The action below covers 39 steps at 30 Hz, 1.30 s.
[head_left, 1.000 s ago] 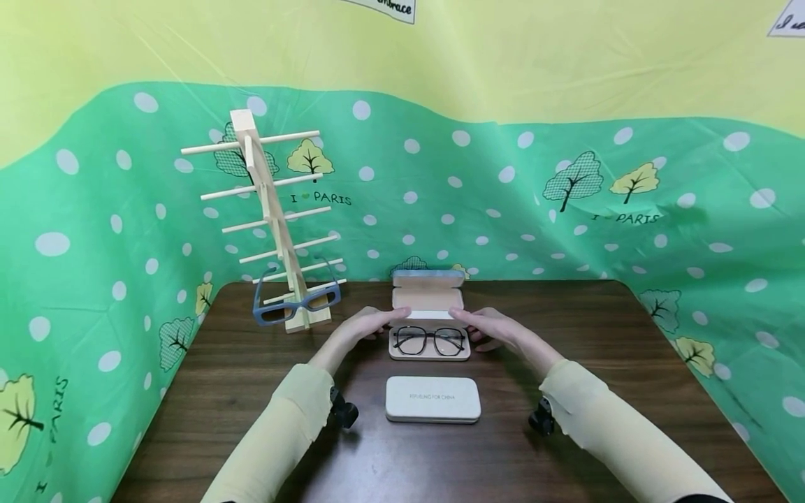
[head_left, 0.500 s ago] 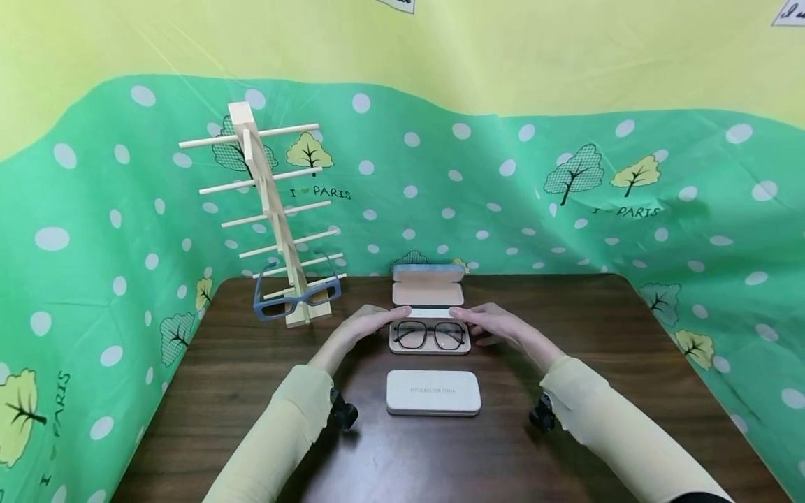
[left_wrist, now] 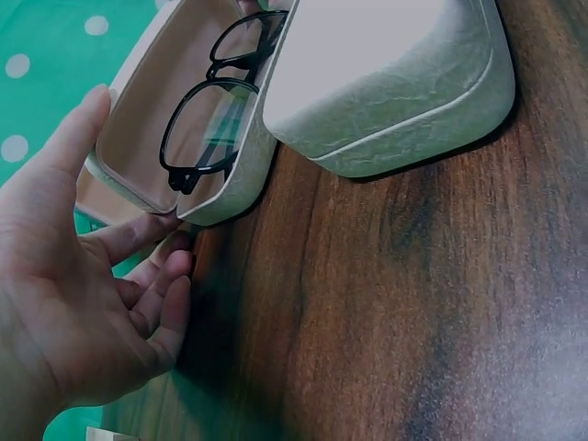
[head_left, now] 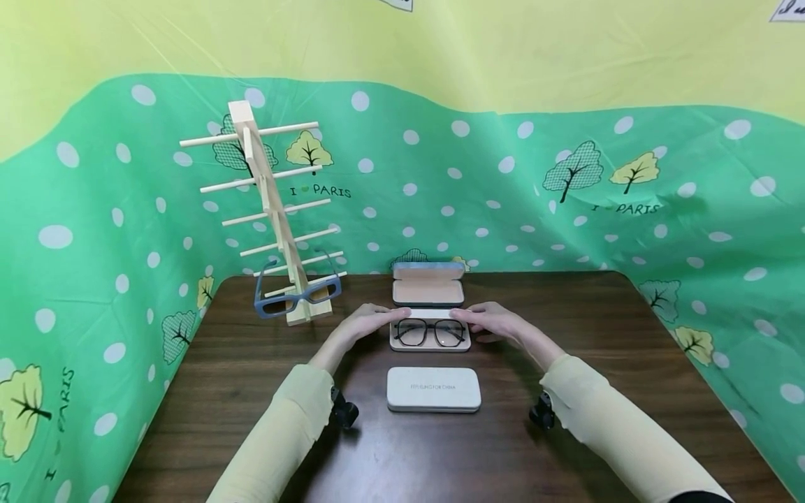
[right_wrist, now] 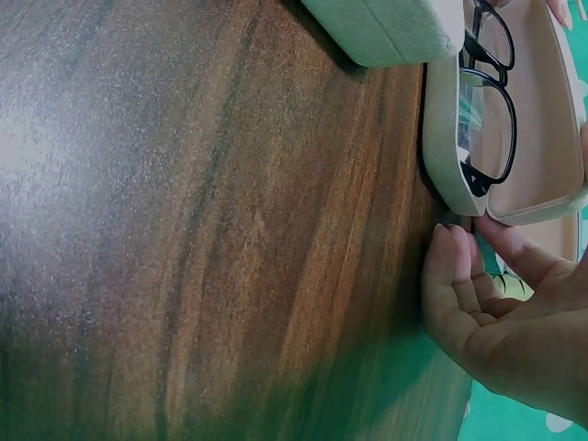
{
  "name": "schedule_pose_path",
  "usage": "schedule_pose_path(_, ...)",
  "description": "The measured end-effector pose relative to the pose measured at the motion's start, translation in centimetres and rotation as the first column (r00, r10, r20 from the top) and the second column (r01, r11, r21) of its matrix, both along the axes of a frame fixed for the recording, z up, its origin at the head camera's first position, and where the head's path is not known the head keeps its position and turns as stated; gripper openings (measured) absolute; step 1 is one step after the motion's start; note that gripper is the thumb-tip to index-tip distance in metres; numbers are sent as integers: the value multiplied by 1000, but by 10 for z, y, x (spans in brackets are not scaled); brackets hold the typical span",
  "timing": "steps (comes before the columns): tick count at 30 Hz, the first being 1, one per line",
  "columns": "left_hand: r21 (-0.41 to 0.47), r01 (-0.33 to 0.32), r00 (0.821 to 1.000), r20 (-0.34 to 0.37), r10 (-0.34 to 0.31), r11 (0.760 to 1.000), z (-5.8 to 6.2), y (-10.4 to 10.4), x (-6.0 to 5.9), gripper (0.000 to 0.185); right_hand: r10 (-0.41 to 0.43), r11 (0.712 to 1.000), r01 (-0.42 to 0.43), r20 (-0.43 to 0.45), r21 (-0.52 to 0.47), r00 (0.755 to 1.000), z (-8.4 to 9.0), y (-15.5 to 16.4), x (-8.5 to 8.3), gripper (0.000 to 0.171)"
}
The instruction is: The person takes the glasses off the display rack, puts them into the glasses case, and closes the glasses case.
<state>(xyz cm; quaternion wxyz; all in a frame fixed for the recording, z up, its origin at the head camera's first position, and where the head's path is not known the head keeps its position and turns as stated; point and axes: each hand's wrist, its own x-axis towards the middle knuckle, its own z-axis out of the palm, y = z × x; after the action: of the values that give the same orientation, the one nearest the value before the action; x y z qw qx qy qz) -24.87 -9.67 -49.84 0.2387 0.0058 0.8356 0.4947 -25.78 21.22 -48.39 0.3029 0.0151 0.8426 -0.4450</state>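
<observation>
My left hand and right hand hold the lid of a pale glasses case from both sides. Each thumb lies on the lid's edge, and the index fingers touch near the hinge corners. The lid stands raised over the base. Inside lies a pair of black-framed glasses, lenses facing me. Both wrist views show the other fingers loosely bent beside the case, near the table. A closed white glasses case with printed lettering sits in front, nearer to me.
Behind stands another opened case with a bluish outside and pink lining. On the left, a wooden glasses stand with several pegs carries blue-framed glasses on low pegs. A patterned green cloth hangs past the dark wooden table.
The head view has tilted slightly. The held lid's edge has come a little forward and down with both thumbs on it, showing more of the case behind. The black glasses stay in place.
</observation>
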Motion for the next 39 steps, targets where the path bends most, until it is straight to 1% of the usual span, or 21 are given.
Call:
schedule_pose_path(6, -43, 0, 1000, -16, -1, 999, -3, 1, -1, 87, 12, 1000, -12, -17, 12, 1000, -2, 1, -2, 81)
schedule_pose_path(12, -72, -6, 1000, 3, 6, 997, -1, 1, 0, 93, 18, 999, -17, -41, 32, 999, -4, 3, 0, 77)
schedule_pose_path(16, -82, -8, 1000, 4, 9, 997, -1, 2, 1, 97, 19, 999, -18, -55, 29, 998, -5, 3, 1, 75)
schedule_pose_path(22, -99, -9, 1000, -16, 8, 995, -3, 1, 2, 101, 6, 1000, -4, -76, 18, 997, -5, 4, 3, 68)
schedule_pose_path(29, -99, -6, 999, -37, 3, 995, -5, -1, 3, 102, -2, 1000, 1, -84, -10, 996, -4, 3, 4, 63)
schedule_pose_path(33, -108, -10, 997, -73, 2, 994, -6, -1, 4, 96, 11, 1000, -12, -108, -2, 994, -4, 3, 5, 61)
schedule_pose_path(35, -122, -3, 994, -109, -10, 993, -8, -1, 5, 90, 21, 1000, -21, -126, 3, 992, -4, 3, 6, 60)
schedule_pose_path(37, -136, -4, 991, -133, -14, 991, -9, -1, 6, 89, 34, 999, -32, -144, 12, 989, -4, 3, 7, 61)
schedule_pose_path(39, -149, -14, 990, -141, -7, 989, -9, -1, 7, 92, 39, 999, -37, -156, 16, 987, -5, 3, 8, 62)
